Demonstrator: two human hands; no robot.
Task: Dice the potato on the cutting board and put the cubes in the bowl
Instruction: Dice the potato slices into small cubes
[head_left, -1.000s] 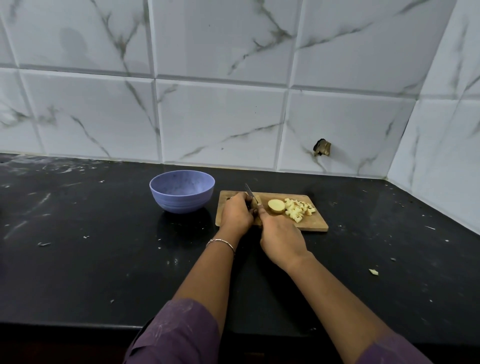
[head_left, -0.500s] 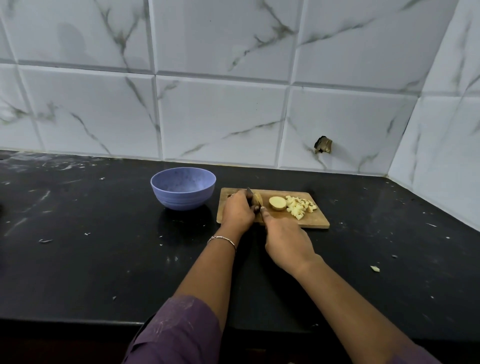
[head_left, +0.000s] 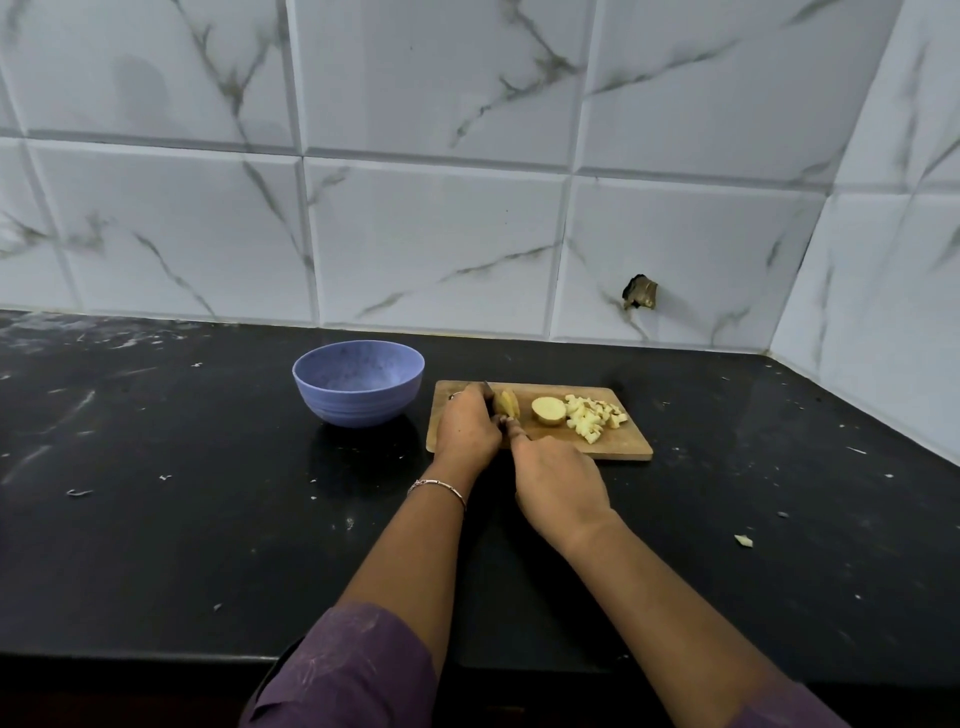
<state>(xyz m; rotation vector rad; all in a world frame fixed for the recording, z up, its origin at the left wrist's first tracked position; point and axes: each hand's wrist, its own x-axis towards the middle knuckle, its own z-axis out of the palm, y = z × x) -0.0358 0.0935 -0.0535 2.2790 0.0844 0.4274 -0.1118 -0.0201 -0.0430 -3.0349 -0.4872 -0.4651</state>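
About half done: cubes (head_left: 592, 418) lie at the board's (head_left: 623, 452) 3 o'clock, none visible in the bowl (head_left: 358, 384) at 9. The right hand (head_left: 561, 488) grips the knife (head_left: 487, 388) over a piece (head_left: 506, 404) at 10; the left hand (head_left: 467, 428) hides its fingers; one half (head_left: 549, 410) waits at centre

Head view, forward-down over counter (head_left: 156, 519)
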